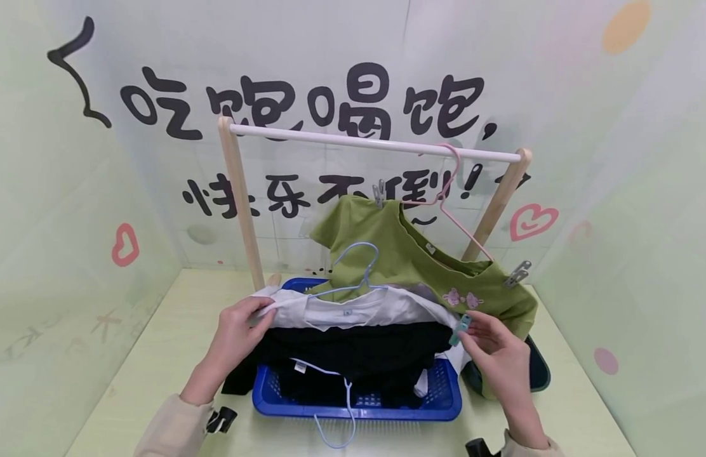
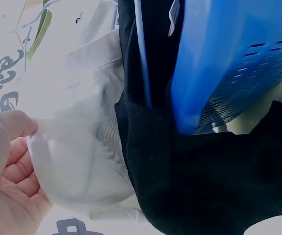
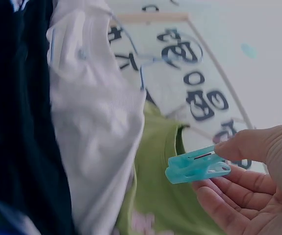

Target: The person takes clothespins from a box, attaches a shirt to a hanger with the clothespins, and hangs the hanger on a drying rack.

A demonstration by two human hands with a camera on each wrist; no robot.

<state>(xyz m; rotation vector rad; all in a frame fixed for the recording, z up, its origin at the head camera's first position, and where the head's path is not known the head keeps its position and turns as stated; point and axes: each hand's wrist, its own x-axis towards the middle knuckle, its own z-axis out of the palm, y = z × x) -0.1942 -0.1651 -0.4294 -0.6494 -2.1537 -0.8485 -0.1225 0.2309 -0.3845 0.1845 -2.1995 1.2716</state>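
Note:
A white shirt [image 1: 399,308] with a blue hanger [image 1: 366,273] in its neck lies over a black garment [image 1: 359,349]. My left hand [image 1: 234,333] pinches the shirt's left shoulder between thumb and forefinger, as the left wrist view shows at the pale cloth [image 2: 82,161]. Between thumb and fingers of my right hand [image 1: 504,358] is a teal clothespin [image 3: 194,165], held beside the shirt's right shoulder. In the right wrist view the pin appears in front of the green shirt [image 3: 155,186], apart from the white cloth.
A blue basket [image 1: 359,412] stands under the black garment, a second blue hanger [image 1: 351,412] protruding frontward. Behind, a rack with a white rod [image 1: 330,137] carries the green shirt on a pink hanger [image 1: 444,190], with grey clips [image 1: 519,273]. A dark container [image 1: 538,368] stands at right.

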